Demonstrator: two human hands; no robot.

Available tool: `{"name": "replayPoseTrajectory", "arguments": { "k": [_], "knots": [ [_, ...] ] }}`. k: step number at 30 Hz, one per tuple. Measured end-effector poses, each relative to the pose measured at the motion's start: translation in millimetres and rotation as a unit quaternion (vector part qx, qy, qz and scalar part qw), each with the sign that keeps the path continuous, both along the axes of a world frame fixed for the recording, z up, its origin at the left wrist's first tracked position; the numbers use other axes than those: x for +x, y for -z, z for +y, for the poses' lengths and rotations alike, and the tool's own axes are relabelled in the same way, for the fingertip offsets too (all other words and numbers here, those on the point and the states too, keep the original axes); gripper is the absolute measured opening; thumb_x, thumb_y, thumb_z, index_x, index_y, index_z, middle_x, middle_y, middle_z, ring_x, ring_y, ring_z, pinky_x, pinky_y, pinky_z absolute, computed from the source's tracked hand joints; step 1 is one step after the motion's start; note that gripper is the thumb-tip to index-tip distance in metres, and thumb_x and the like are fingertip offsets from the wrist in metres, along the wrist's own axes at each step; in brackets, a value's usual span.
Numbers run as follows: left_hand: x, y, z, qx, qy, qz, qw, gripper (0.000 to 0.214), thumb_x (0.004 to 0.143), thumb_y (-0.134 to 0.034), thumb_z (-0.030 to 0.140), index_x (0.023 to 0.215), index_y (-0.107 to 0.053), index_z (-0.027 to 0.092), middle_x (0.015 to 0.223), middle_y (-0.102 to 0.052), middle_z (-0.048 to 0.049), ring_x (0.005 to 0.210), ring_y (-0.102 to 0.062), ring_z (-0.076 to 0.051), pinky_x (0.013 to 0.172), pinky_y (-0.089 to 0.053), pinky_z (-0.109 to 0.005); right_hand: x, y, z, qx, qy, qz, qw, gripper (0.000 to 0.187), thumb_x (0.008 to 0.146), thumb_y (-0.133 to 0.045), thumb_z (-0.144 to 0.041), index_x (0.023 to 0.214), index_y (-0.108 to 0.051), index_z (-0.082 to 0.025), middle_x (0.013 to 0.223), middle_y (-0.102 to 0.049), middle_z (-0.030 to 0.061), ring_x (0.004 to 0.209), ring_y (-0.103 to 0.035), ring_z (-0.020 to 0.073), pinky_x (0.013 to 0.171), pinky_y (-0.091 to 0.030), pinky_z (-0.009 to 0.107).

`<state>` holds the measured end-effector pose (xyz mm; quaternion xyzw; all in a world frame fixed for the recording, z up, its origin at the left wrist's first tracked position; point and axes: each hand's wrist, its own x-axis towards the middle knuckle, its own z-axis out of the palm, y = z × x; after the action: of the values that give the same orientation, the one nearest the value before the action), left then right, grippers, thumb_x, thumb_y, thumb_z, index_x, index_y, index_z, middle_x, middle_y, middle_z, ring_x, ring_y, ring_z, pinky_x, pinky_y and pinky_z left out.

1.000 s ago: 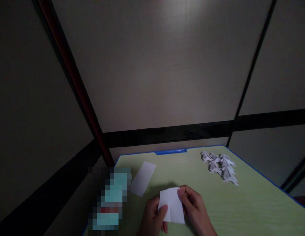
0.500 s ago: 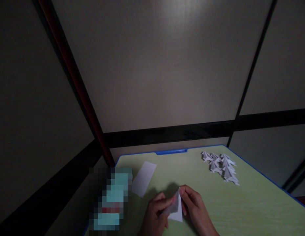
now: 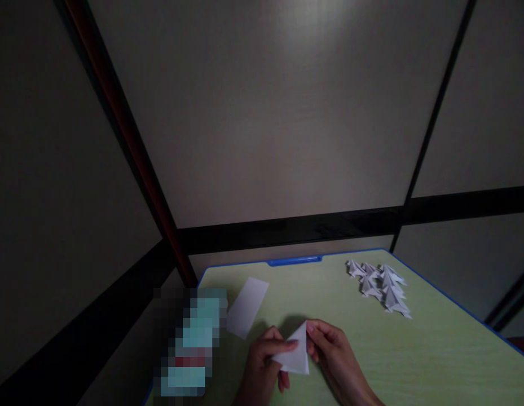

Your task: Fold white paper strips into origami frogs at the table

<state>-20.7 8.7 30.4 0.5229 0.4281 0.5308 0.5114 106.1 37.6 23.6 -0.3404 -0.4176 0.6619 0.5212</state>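
We've got the folded paper triangle point(image 3: 296, 355) pinched in both hands, low over the near end of the green mat point(image 3: 435, 349). Its tip and long axis point to 12 o'clock. Left hand point(image 3: 264, 363) grips its 9 o'clock side, right hand point(image 3: 334, 355) its 3 o'clock edge. A flat paper strip point(image 3: 247, 307) lies near at 10 o'clock, and a pile of folded pieces point(image 3: 382, 287) sits well apart at 2, with open mat between. The box point(image 3: 189, 338) at 9 is blurred, so we can't read it.

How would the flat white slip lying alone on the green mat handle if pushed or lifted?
The white slip looks like one thin flat sheet, so probably very light and floppy when lifted by an end. On the smooth-looking green mat it would likely slide, not roll or tip; its flush edge may be hard to catch.
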Motion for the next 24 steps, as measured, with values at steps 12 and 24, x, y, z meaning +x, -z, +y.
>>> {"name": "replayPoseTrajectory", "arguments": {
  "k": [12,24],
  "knots": [
    [-0.6,4.2,-3.7,0.039,0.009,0.059,0.997,0.03,0.058,-0.041,0.006,0.073,-0.065,0.017,0.062,-0.038,0.0039,0.033,-0.04,0.0,0.029,-0.027,-0.012,2.3,-3.3,-0.8,0.014,0.034,-0.06,0.998,0.023,0.059,-0.062,-0.031,0.067,-0.063,-0.01,0.043,-0.048,-0.0031,0.04,-0.036,0.0065,0.039,-0.026,0.019],
    [0.7,5.6,-6.3,0.026,0.026,0.108,0.993,0.028,0.062,-0.044,0.006,0.077,-0.065,0.019,0.073,-0.048,-0.0017,0.05,-0.052,-0.008,0.036,-0.032,-0.014,1.6,-4.6,-1.1,0.001,0.042,-0.031,0.999,0.019,0.057,-0.063,-0.03,0.054,-0.06,-0.011,0.038,-0.045,-0.0047,0.036,-0.033,0.004,0.036,-0.022,0.016]
  ]
}}
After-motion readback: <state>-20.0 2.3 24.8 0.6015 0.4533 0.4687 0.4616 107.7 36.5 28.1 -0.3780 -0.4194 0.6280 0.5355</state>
